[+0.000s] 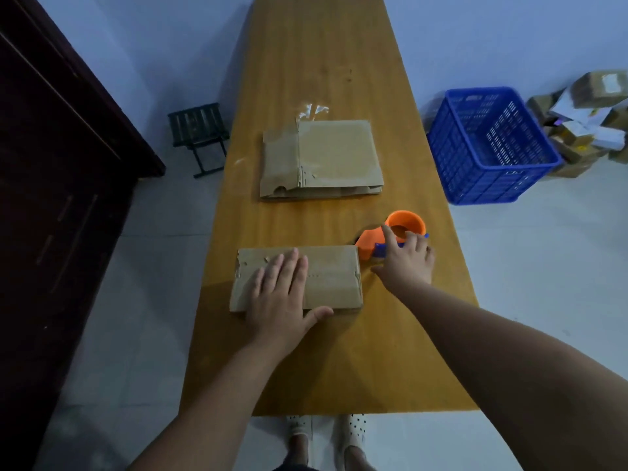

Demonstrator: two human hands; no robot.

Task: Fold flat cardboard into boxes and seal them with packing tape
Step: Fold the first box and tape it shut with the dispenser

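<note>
A small closed cardboard box (329, 277) lies on the wooden table (339, 362) near me. My left hand (283, 294) presses flat on its top, fingers straight, thumb over the near edge. My right hand (407, 260) grips an orange tape dispenser (401, 229) with a blue handle, its front end touching the box's right end. Farther along the table lies a stack of flat cardboard (321, 159) with a scrap of clear tape at its far edge.
A blue plastic crate (486, 144) stands on the floor to the right, with a pile of parcels (591, 120) behind it. A small black stool (198, 132) and a dark wooden cabinet (51, 185) are on the left. My feet show under the table's near edge.
</note>
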